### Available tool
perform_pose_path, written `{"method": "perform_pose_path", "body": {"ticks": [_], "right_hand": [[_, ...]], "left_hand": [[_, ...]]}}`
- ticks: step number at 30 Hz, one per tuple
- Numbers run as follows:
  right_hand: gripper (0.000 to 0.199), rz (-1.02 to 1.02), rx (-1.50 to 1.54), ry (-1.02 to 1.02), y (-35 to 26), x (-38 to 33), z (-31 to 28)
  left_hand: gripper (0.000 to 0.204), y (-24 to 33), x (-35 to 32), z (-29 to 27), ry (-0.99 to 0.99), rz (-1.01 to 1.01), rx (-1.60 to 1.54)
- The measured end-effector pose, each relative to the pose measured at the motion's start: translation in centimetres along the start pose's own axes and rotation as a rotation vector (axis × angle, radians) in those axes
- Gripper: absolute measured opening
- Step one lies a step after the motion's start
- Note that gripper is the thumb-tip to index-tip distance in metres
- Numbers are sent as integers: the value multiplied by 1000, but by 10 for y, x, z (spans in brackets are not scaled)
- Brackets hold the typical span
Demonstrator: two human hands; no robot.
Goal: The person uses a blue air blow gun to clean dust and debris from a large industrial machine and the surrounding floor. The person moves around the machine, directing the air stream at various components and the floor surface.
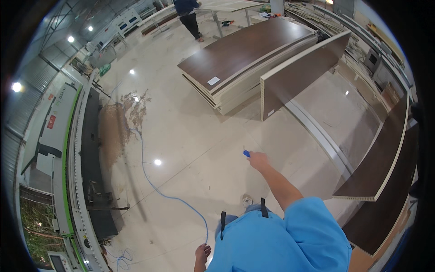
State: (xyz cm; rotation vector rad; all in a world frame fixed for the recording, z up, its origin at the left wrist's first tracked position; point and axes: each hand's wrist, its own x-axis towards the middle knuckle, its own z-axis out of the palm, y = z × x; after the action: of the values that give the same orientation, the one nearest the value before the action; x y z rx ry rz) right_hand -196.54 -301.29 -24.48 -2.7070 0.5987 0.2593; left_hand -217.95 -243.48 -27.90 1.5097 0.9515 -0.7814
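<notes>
In front of me, out over the pale floor, my right hand (258, 160) is closed around a small blue tool (246, 153). A thin tip seems to stick out of it, too small to make out its kind. Low by my left side, my left hand (203, 250) has its fingers curled at a thin blue hose (189, 205). From there the hose snakes forward and left across the floor. Beyond my right hand stands a brown panel (308, 68) on its long edge, apart from the hand.
A stack of brown panels (244, 50) lies ahead. More brown panels (378, 167) lean at the right beside a metal rail (317, 133). A long machine (74, 181) lines the left, with sawdust (113, 131) next to it. Another person (188, 18) stands far ahead.
</notes>
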Motion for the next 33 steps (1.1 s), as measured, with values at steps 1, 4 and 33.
{"method": "perform_pose_path", "body": {"ticks": [1, 4, 33], "right_hand": [[36, -26, -1, 13, -12, 26, -10], [35, -24, -14, 21, -40, 99, -31], [45, 893, 306, 383, 77, 625, -131]], "left_hand": [[41, 16, 6, 9, 6, 19, -32], [42, 66, 25, 34, -46, 229, 275], [30, 881, 317, 325, -269, 294, 552]]}}
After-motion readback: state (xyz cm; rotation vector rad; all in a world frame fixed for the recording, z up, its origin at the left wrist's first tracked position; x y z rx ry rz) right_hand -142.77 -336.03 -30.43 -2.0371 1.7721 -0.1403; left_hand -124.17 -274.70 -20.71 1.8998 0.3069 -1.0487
